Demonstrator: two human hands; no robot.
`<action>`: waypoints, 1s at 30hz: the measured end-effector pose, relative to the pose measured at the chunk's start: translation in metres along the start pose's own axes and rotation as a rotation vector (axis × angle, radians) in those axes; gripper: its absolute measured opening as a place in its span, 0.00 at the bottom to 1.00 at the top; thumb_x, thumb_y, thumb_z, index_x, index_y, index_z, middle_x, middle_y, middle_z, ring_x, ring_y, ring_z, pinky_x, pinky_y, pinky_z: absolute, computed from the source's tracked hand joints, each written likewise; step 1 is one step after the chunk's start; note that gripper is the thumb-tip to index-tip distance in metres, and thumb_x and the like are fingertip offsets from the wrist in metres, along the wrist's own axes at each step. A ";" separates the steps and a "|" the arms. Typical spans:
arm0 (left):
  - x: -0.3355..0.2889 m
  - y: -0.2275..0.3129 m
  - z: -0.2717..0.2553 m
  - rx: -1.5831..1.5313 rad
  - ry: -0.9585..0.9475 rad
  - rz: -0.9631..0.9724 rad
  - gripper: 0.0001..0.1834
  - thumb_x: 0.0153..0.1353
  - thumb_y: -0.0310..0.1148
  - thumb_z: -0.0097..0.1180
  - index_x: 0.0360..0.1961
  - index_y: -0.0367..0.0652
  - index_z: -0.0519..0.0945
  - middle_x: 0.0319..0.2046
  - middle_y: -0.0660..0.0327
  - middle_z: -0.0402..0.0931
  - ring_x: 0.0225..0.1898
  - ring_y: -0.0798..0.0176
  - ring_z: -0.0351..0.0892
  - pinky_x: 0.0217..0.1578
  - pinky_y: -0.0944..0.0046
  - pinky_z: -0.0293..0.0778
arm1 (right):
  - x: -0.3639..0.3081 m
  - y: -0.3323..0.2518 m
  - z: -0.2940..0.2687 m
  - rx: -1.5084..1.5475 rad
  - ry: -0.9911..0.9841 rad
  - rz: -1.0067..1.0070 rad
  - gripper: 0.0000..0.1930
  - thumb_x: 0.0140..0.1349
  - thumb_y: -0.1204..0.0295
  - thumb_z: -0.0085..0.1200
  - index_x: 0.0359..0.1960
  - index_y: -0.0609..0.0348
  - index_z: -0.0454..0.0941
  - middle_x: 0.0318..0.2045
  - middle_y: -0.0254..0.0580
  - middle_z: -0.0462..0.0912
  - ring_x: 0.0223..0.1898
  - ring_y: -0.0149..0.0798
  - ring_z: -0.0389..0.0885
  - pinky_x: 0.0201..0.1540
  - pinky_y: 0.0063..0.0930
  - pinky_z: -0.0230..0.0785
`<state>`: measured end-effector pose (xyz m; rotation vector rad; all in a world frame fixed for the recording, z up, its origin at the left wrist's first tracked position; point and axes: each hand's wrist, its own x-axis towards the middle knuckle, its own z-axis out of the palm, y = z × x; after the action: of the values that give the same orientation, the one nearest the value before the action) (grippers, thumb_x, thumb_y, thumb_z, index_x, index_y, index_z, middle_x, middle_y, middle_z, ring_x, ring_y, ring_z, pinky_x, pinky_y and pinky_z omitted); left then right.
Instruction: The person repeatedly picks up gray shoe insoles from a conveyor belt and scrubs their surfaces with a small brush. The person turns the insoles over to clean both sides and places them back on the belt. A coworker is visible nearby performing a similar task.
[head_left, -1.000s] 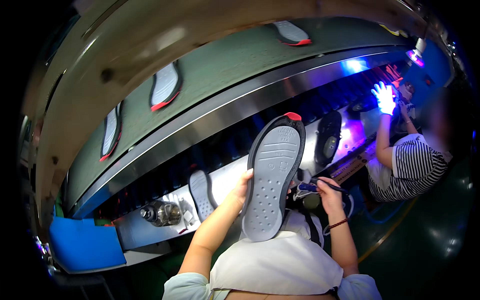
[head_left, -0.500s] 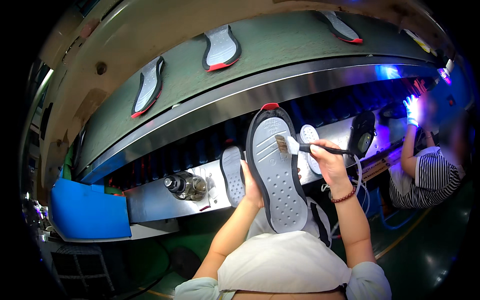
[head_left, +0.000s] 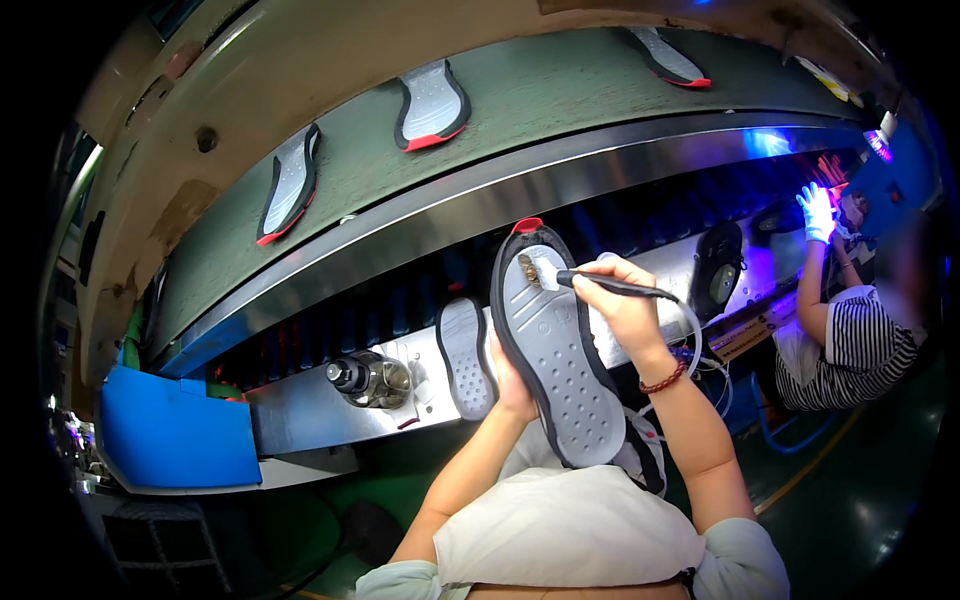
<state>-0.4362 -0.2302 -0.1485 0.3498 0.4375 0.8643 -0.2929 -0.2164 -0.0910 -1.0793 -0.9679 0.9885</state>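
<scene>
In front of me, my left grip (head_left: 512, 384) clasps a grey sole (head_left: 556, 350) by its black rim, red tip pointing away. My right grip (head_left: 626, 308) pinches a brush (head_left: 567, 279), its bristles against the sole near that tip. Another sole (head_left: 465, 358) lies on the metal surface (head_left: 300, 415).

I'm seeing a grey, black-edged sole (head_left: 558, 345) (red-tipped), a green belt (head_left: 540, 88), and a co-worker's black-and-white striped shirt (head_left: 872, 345).

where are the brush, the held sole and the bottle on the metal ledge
brush (head_left: 547, 272), head view: the pale section between bristles and handle
held sole (head_left: 556, 346), head view: the middle of its grey face
bottle (head_left: 384, 383), head view: its see-through body
</scene>
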 end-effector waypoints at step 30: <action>0.044 -0.026 0.083 0.016 -0.130 -0.045 0.46 0.45 0.70 0.25 0.55 0.43 0.54 0.52 0.55 0.58 0.50 0.57 0.62 0.49 0.57 0.61 | -0.001 -0.062 -0.091 -0.127 -0.474 -0.121 0.07 0.44 0.78 0.56 0.28 0.64 0.77 0.23 0.38 0.77 0.23 0.23 0.72 0.24 0.14 0.64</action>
<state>-0.3526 -0.2214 -0.1000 0.4068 0.3311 0.7900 -0.1965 -0.2498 -0.0481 -0.8919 -1.4802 1.1179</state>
